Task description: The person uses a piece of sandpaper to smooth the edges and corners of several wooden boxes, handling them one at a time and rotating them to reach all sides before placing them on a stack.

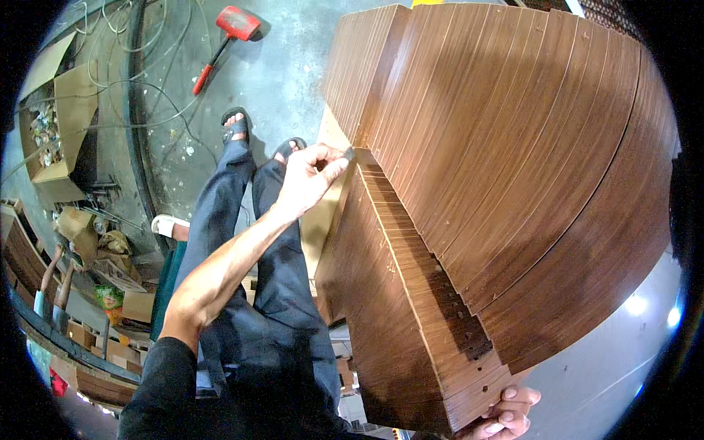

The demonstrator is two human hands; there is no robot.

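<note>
A big stack of brown wood-grain panels fans out across the right side. Beside it, closest to me, lies a long wood-grain panel with a row of small dark holes along its edge strip. My left hand is closed in a pinch at the far end of this panel. A small dark bit shows at its fingertips, too small to name. At the near end, my right hand curls its fingers around the panel's corner; part of that hand is hidden beneath the wood.
A red mallet lies on the grey floor at the far left. An opened cardboard box with scraps stands at left, near loose cables. More boxes and another person's white shoe are at left.
</note>
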